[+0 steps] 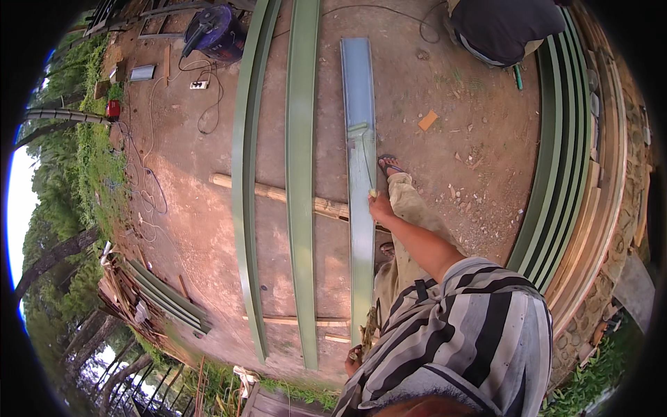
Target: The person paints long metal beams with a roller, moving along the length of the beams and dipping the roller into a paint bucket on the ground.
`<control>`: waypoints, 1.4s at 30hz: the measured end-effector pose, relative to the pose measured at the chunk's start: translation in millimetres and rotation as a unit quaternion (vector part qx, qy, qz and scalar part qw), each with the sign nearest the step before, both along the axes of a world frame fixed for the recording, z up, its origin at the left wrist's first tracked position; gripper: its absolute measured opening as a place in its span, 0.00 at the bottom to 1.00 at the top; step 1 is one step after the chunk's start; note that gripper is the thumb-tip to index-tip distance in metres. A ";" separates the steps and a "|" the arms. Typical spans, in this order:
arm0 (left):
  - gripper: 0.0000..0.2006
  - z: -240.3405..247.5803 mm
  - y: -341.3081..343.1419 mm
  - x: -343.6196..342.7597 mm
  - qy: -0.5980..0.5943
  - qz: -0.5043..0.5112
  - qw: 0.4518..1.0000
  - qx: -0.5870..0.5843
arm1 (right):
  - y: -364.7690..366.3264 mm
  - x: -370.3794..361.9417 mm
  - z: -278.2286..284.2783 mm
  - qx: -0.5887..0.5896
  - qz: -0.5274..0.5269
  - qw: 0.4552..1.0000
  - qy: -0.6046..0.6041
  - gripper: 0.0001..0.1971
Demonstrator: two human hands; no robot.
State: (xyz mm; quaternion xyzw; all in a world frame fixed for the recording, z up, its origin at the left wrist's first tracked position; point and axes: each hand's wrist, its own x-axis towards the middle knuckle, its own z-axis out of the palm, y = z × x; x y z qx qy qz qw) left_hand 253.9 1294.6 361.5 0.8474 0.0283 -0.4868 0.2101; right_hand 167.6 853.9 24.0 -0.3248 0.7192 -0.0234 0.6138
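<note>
A long steel channel beam [363, 229] runs lengthwise before me. Its far end is bare blue-grey; wet-looking pale green coats the nearer part. My right hand [380, 208] is closed around the handle of a paint roller [358, 128], whose thin wire frame reaches ahead to a green roller head lying on the beam where the two colours meet. Low in the picture, my left hand [353, 361] is beside the beam's near end. A ragged brownish cloth-like thing [370, 331] is close to it; the fingers are too small and partly hidden to make out.
Two green beams [301, 187] [246, 174] lie to the left, across a bamboo pole [278, 192]. Stacked green beams [556, 153] line the right side. A person [507, 28] crouches at the far right. Cables, a power strip [199, 85] and a purple drum [221, 35] are at far left.
</note>
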 end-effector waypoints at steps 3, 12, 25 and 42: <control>0.21 13.1 -60.1 -3.1 0.012 0.035 0.999 0.007 | -80.4 18.3 -16.4 -0.001 -0.014 1.000 -0.022 0.21; 0.22 26.1 -197.2 -19.5 0.045 0.056 0.997 0.034 | -364.1 28.4 -92.1 -0.043 -0.114 0.992 -0.039 0.18; 0.21 -25.3 -219.0 -16.1 0.066 0.065 0.996 0.004 | -295.4 55.1 -53.0 -0.043 -0.019 0.999 0.007 0.24; 0.21 -49.2 -232.1 -10.5 0.083 -0.004 0.996 0.033 | -375.3 68.2 -113.4 -0.121 -0.029 0.991 0.052 0.24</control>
